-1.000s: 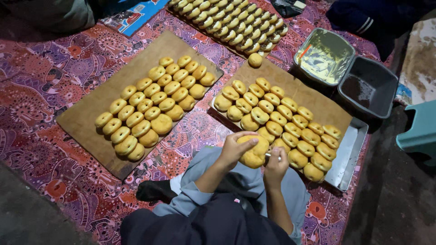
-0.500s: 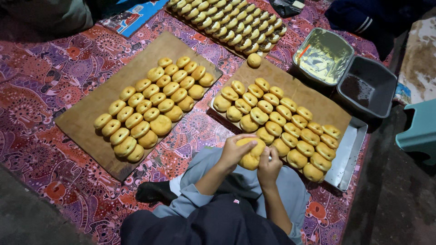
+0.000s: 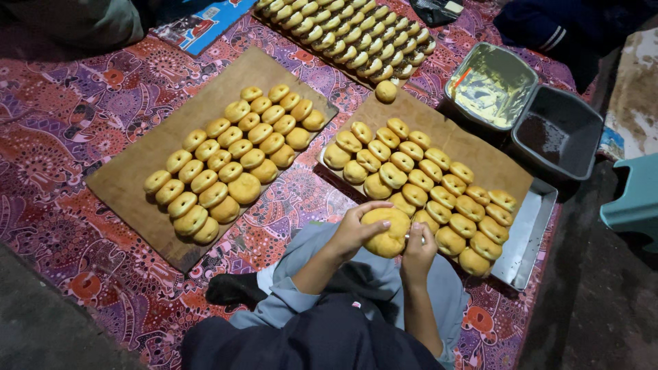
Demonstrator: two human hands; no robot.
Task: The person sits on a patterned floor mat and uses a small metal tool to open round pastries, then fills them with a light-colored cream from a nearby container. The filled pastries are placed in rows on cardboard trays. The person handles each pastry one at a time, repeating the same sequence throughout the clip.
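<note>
My left hand [image 3: 353, 229] cups a round golden bun [image 3: 388, 231] over my lap. Right beside it, my right hand [image 3: 419, 250] is closed around a thin metal tool whose tip touches the bun's right side. Just beyond my hands lies a brown paper sheet [image 3: 473, 147] on a metal tray [image 3: 531, 236], covered with rows of several similar buns [image 3: 425, 175]. To the left, a second brown paper sheet [image 3: 130, 178] carries several more buns [image 3: 236, 157].
A third batch of buns [image 3: 343, 31] lies at the top, with one loose bun [image 3: 386, 90] near it. Two open plastic tubs [image 3: 524, 103] stand at the upper right, a teal stool [image 3: 634, 199] at the right edge. Patterned red cloth [image 3: 62, 116] covers the floor.
My right hand has closed in against the bun, and my left hand has turned it slightly. The trays of buns have not moved.
</note>
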